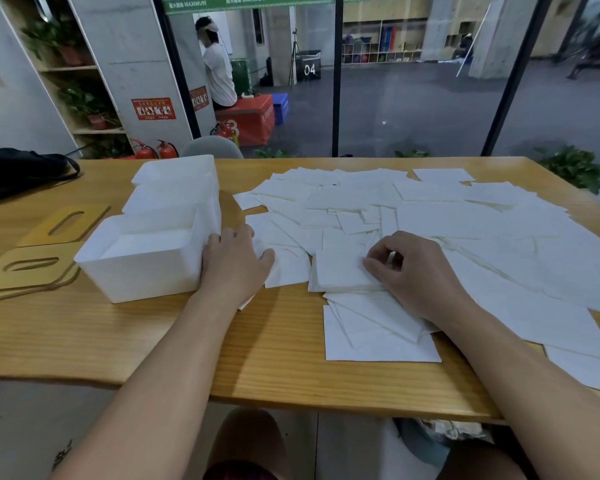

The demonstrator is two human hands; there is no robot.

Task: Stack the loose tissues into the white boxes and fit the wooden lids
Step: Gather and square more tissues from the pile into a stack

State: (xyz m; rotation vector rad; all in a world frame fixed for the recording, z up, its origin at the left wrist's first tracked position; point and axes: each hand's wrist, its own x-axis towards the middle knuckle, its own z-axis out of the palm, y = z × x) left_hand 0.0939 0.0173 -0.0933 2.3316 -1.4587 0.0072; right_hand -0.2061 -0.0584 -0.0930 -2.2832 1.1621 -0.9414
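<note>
Left hand [234, 261] flat, palm down, fingers relaxed and slightly spread, resting on loose tissues [465, 230] just beside the right wall of the nearest white box [142, 268]; nothing gripped, thumb stretched out toward the right. Right hand [416, 271] with fingers curled, fingertips pinching at the edge of a small squared-up stack of tissues [340, 271] near the middle of the table [118, 334], a little back from the front edge. Whether any sheet lifted clear: cannot tell.

Loose tissues scattered in overlapping sheets across the whole right half of the table, from the far edge down to the front edge, some reaching past the right edge of the view. Three white boxes in a row on the left half, running from the near box toward the far edge: middle box [174, 202] touching the near one, far box [181, 171] behind it. Near box partly filled with white tissues. All three uncovered.

Two wooden lids [32, 268], each with an oval slot, flat on the table at the left edge, beside the boxes; nearer one lying on further wooden boards. Black bag [18, 171] at the far left corner.
</note>
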